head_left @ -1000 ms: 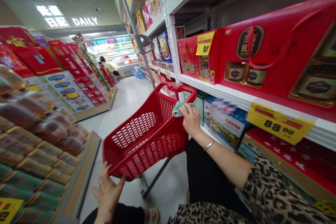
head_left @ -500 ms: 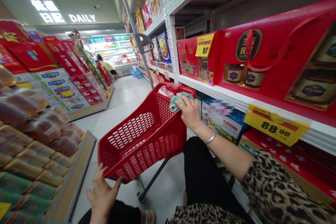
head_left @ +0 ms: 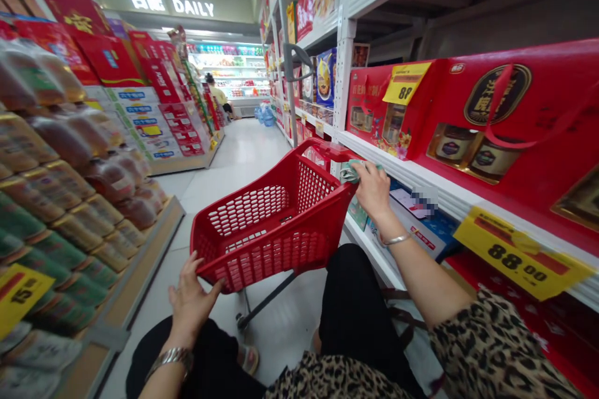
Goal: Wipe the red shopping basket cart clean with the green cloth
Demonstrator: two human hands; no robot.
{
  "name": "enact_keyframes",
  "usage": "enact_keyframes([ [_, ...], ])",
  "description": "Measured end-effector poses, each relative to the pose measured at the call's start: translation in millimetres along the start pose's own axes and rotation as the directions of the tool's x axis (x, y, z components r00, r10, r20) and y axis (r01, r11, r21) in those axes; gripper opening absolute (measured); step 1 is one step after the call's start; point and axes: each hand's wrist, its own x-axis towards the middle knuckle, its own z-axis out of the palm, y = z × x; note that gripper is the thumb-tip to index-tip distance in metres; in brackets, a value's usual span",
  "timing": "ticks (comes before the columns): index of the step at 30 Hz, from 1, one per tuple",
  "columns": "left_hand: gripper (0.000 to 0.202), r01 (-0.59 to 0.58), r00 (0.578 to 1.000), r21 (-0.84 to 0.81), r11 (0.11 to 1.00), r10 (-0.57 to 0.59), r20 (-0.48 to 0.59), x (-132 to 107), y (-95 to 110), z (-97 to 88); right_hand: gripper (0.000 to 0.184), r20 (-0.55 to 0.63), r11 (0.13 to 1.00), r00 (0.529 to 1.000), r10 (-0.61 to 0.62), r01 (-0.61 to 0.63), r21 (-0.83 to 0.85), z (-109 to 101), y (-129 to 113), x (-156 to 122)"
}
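Observation:
A red plastic shopping cart basket [head_left: 262, 224] is tilted in front of me in a store aisle. My left hand [head_left: 191, 299] holds its near left corner, thumb on the rim and fingers under it. My right hand [head_left: 373, 190] presses a crumpled pale green cloth [head_left: 350, 171] onto the basket's far right rim, by the red handle [head_left: 322, 149]. The basket looks empty. My legs in black trousers are below it.
On the right, white shelving [head_left: 421, 190] holds red gift boxes [head_left: 491, 112] with yellow price tags [head_left: 519, 255]. On the left stand rows of packaged food [head_left: 70, 193] and stacked red boxes [head_left: 154, 106]. A person [head_left: 218, 96] stands far down the aisle.
The view has swung left and down. My right hand with the cloth has slid along the basket's rim near the handle. My left hand keeps its hold on the near corner.

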Motion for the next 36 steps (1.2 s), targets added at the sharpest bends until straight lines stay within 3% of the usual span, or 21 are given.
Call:
enact_keyframes([
  [11,0.06,0.08,0.994,-0.055,0.995,-0.076,0.078,-10,22,-7.3,0.051,-0.144,0.957,0.965,-0.218,0.24,0.162,21,-32,-44],
  [19,0.064,0.083,0.992,-0.059,0.995,-0.076,0.105,-12,22,-7.3,0.052,-0.134,0.852,0.907,-0.398,0.42,0.313,37,-91,-88],
  [26,0.073,0.062,0.987,-0.069,0.996,-0.051,0.15,-13,19,-10.4,0.049,-0.191,0.769,0.86,-0.473,0.509,0.386,50,-138,-116],
  [30,0.079,0.077,0.975,-0.116,0.99,-0.05,0.217,-11,17,-14.9,0.043,-0.307,0.672,0.777,-0.55,0.63,0.39,54,-161,-130],
  [36,0.096,0.085,0.962,-0.136,0.987,-0.046,0.27,-12,14,-22.7,0.025,-0.445,0.384,0.532,-0.721,0.84,0.383,64,-193,-164],
])
